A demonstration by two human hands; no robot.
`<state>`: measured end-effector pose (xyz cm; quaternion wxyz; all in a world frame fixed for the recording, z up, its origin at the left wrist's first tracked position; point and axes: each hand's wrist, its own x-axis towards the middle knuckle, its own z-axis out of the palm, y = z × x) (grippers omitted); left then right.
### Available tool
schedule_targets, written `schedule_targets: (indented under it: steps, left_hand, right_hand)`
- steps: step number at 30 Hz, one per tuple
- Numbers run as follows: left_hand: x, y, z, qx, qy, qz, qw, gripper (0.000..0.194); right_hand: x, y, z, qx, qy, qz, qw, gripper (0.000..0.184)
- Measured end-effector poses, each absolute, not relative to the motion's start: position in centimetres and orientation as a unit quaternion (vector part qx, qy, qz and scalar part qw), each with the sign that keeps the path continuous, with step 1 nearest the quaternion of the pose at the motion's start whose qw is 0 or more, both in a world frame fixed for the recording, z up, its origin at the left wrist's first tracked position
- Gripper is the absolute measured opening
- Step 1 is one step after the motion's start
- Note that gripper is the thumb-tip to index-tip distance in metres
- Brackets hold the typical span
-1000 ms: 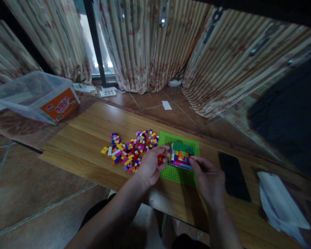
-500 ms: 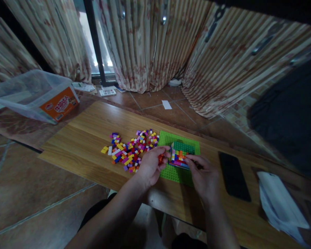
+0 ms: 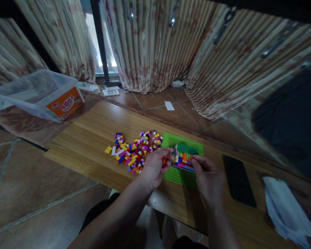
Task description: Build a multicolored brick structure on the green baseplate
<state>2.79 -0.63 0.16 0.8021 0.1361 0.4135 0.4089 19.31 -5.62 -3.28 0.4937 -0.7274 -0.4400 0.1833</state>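
A block model [image 3: 183,161] of multicoloured toy bricks stands on a green studded baseplate [image 3: 180,177], with a darker green plate [image 3: 188,149] behind its coloured rows. My left hand [image 3: 155,166] is at the model's left side, fingers curled around several red-orange toy bricks [image 3: 165,161]. At the model's right end, my right hand [image 3: 208,174] is closed in a pinch, thumb and index finger on an orange toy brick [image 3: 190,156] at the top of the rows. Its other fingers are curled and partly hidden.
Loose toy bricks [image 3: 131,154] in many colours lie left of the baseplate on the wooden table [image 3: 93,138]. A black phone [image 3: 238,180] and a white packet [image 3: 287,204] lie to the right. A clear plastic bin [image 3: 36,100] stands at the far left, and curtains [image 3: 150,45] hang behind.
The whole view has shifted slightly, so everything sits a little further right. Both hands remain at the model in nearly the same pose.
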Motion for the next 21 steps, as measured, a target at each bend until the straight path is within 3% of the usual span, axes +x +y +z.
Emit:
schedule_targets:
  steps: [21]
  left_hand:
    - [2.75,-0.92,0.11,0.197,0.380,0.408,0.807,0.016]
  right_hand:
    - [19.11,-5.04,-3.16,-0.710,-0.396,0.229,0.535,0.025]
